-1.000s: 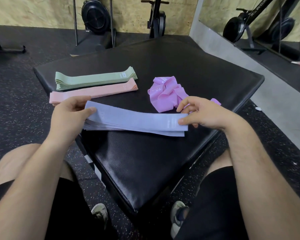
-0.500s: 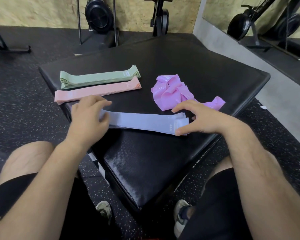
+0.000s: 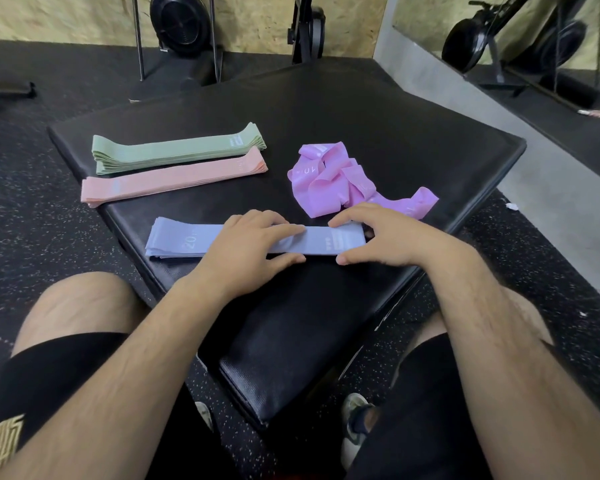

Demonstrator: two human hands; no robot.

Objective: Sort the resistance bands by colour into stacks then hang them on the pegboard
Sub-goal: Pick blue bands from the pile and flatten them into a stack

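Note:
A flat stack of blue bands (image 3: 184,242) lies across the near part of the black padded mat (image 3: 378,133). My left hand (image 3: 250,251) presses flat on the middle of that stack, fingers straight. My right hand (image 3: 381,237) rests on its right end, fingers spread over the edge and thumb on the near side. Farther back on the left lie a neat green stack (image 3: 174,150) and, just in front of it, a pink stack (image 3: 167,181). A crumpled heap of purple bands (image 3: 329,181) sits behind my right hand.
The mat stands on speckled rubber flooring (image 3: 32,220). Gym machines (image 3: 181,26) line the back wall, and a mirror (image 3: 534,36) runs along the right. My knees and shoes are below the mat's near corner. No pegboard is in view.
The blue stack went from lifted between both hands to lying on the mat. My left hand slid from its left end toward the middle, leaving that end uncovered.

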